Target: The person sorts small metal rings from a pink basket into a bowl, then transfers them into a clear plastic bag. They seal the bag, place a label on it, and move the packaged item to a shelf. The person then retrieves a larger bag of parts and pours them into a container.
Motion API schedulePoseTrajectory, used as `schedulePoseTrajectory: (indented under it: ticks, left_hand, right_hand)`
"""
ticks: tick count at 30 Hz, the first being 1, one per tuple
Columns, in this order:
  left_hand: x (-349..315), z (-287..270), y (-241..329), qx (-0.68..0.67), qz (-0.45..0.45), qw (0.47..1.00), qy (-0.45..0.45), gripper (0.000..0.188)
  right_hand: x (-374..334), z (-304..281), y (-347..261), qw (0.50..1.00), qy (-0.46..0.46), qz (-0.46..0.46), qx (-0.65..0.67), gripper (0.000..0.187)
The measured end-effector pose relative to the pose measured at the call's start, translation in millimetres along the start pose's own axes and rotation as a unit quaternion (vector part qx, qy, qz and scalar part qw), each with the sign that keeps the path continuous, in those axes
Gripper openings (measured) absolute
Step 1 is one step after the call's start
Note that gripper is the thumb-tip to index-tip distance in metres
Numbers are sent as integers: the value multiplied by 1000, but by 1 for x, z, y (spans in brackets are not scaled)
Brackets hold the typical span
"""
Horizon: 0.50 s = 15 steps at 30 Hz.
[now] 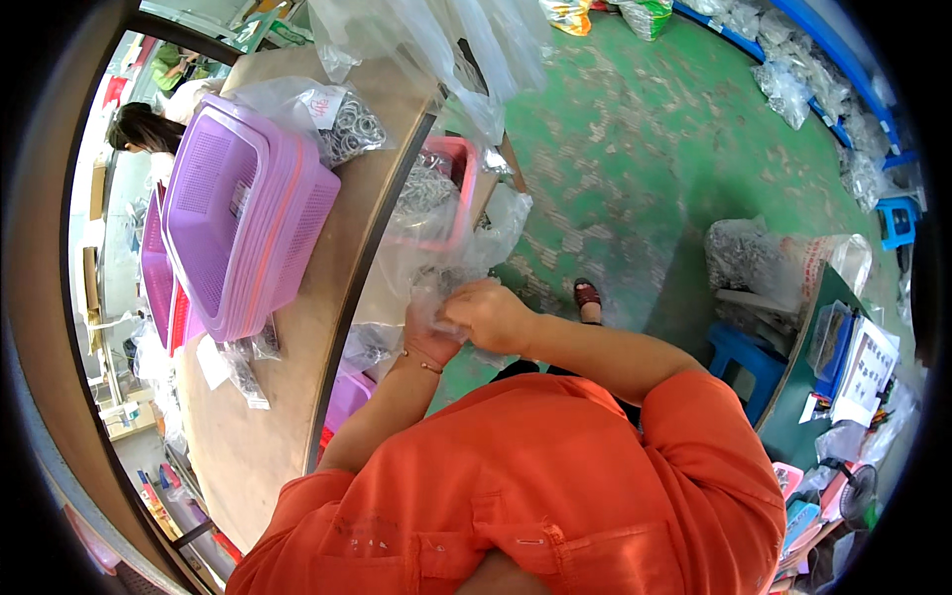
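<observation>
Both hands meet at a clear plastic bag (436, 283) in front of my body, beside the table edge. My left hand (428, 343), with a thin cord on the wrist, is closed on the bag from the left. Over it from the right comes my right hand (493, 317), its fingers pinched together on the same plastic. The bag's contents are too blurred to make out. Just beyond the hands, a pink basket (466, 183) holds clear bags of small grey metal parts (424, 196). More crumpled clear plastic (508, 226) lies to the right of the basket.
Stacked purple baskets (220, 233) and a bag of metal rings (354, 129) stand on the brown table (248, 436) at left. Large clear bags (436, 40) hang ahead. A blue stool (746, 365) and green table (793, 397) are at right. Another person (149, 134) is at far left.
</observation>
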<state>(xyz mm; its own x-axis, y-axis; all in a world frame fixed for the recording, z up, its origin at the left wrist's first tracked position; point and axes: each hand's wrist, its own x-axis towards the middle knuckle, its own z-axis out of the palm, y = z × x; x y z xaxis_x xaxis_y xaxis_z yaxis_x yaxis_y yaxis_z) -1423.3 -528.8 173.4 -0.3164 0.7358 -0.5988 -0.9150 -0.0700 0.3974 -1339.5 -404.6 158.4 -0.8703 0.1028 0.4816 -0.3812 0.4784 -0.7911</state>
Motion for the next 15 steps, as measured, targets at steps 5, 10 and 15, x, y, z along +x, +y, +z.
schedulePoseTrajectory:
  ticks: [5,10,15]
  left_hand:
    - [-5,-47,0,417,25,906,60,26]
    - [-32,-57,2,-34,-102,974,198,21]
    - [-66,-39,6,109,-94,953,265,7]
  right_hand:
    - [15,-34,-6,971,-98,114,187,13]
    - [64,-42,60,963,96,252,3,20]
    - [118,-24,139,948,161,147,-234,38]
